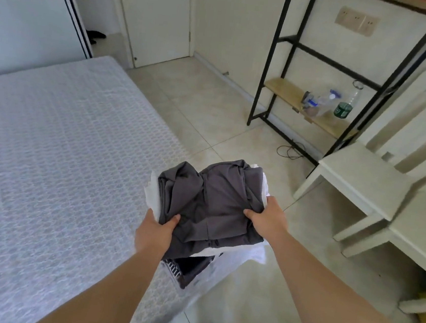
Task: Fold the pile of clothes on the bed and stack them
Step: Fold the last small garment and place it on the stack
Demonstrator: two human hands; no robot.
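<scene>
White quilted bed (48, 155) beside tiled floor (208, 102); clothes (209, 206) gripped in left hand (154, 231) and right hand (266, 220).

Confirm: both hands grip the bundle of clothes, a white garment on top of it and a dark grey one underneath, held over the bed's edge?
Not quite. The head view shows the dark grey garment on top, white garments beneath. Left hand and right hand grip it over the bed's edge.

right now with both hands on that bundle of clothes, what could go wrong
The bundle is held past the mattress edge, over the tile floor. White fabric hangs loose beneath the grey garment, so it could slip out. Left hand and right hand grip only the near edge; the far side may sag.
</scene>
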